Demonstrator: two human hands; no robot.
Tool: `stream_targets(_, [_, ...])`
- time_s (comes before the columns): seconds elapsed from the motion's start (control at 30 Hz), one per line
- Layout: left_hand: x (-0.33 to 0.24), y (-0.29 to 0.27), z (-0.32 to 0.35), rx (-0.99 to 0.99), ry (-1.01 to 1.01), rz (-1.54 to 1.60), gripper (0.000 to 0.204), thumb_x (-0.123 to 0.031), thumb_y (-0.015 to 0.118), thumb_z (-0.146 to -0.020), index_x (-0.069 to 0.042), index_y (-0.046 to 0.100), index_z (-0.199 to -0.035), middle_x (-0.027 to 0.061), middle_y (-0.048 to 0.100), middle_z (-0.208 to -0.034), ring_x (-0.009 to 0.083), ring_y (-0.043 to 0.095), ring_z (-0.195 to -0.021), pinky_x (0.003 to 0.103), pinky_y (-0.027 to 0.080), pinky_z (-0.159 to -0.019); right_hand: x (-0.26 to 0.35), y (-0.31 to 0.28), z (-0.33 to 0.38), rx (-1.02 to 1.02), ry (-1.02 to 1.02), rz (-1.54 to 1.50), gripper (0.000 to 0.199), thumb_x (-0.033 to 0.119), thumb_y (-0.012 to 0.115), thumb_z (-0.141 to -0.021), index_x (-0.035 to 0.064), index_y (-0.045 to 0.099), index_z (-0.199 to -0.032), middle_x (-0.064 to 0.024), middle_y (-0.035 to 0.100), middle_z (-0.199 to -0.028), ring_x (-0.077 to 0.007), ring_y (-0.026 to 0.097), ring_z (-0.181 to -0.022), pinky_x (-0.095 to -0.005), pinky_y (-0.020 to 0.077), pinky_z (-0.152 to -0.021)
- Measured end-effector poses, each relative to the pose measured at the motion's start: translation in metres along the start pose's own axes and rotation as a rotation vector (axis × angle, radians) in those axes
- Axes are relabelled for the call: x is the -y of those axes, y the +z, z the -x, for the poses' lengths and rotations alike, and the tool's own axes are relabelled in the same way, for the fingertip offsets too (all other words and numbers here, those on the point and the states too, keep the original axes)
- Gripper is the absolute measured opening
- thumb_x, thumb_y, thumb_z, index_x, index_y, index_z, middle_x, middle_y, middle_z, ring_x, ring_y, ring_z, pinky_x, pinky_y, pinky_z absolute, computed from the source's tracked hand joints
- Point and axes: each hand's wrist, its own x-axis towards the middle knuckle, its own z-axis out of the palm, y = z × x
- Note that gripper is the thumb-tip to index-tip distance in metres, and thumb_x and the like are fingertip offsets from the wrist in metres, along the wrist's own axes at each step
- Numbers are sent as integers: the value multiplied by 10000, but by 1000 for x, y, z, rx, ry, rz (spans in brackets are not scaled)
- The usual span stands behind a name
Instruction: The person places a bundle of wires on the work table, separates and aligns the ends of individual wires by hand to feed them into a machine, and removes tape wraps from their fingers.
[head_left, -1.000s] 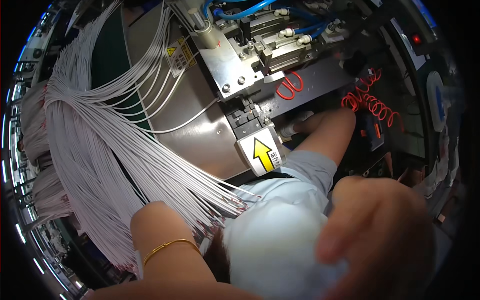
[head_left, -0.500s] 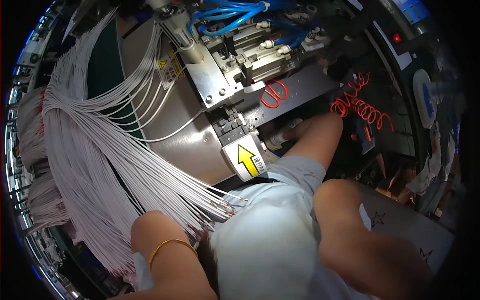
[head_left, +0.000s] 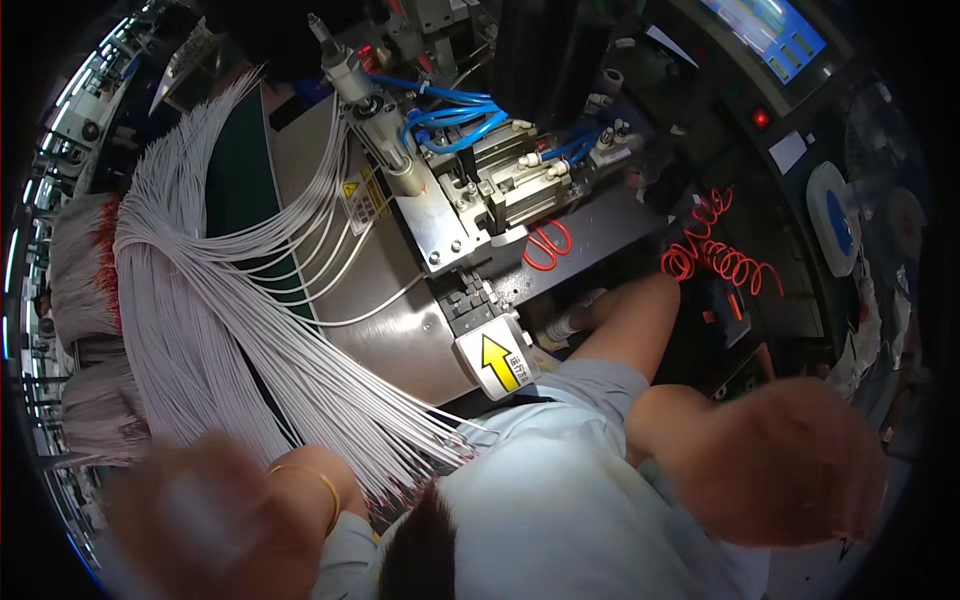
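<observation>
My left hand (head_left: pixel 195 520) is raised at the lower left, close to the camera and smeared by motion. A gold bangle (head_left: pixel 318 485) circles that arm. My right hand (head_left: pixel 790 465) is raised at the lower right, also blurred; its fingers cannot be made out. Neither hand is seen touching anything on the bench. A large bundle of thin white wires (head_left: pixel 230 300) fans across the left side, its reddish ends near my lap. It is nearest to my left hand. Several wires curve over a metal plate (head_left: pixel 390 345) toward a machine (head_left: pixel 425 220).
Blue air tubes (head_left: pixel 460 125) top the machine; a white block with a yellow arrow (head_left: pixel 498 358) juts toward me. Coiled red hose (head_left: pixel 715 255) hangs at the right, below a lit screen (head_left: pixel 775 45). More wire bundles (head_left: pixel 85 265) are stacked at far left.
Both hands have come up into view near the lower corners. The view has shifted, so the machine sits lower and more of the screen shows. The wire bundle looks unchanged.
</observation>
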Motion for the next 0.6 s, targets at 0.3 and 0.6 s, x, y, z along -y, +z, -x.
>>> stream_targets(0.3, [15, 29, 8, -235, 6, -14, 201, -202, 567, -840, -73, 594, -992, 59, 608, -947, 163, 544, -954, 336, 420, -857, 2, 16, 8, -22, 97, 48, 140, 107, 556, -859, 142, 595, -989, 23, 617, -876, -107, 604, -882, -342, 430, -888])
stream_targets(0.6, [-31, 38, 43, -409, 33, -2, 154, -196, 598, -763, -87, 534, -850, 43, 531, -826, 158, 484, -841, 312, 374, -770, 35, 15, 24, -52, 124, 103, 125, 115, 554, -862, 141, 595, -977, 16, 619, -875, -116, 600, -879, -345, 426, -890])
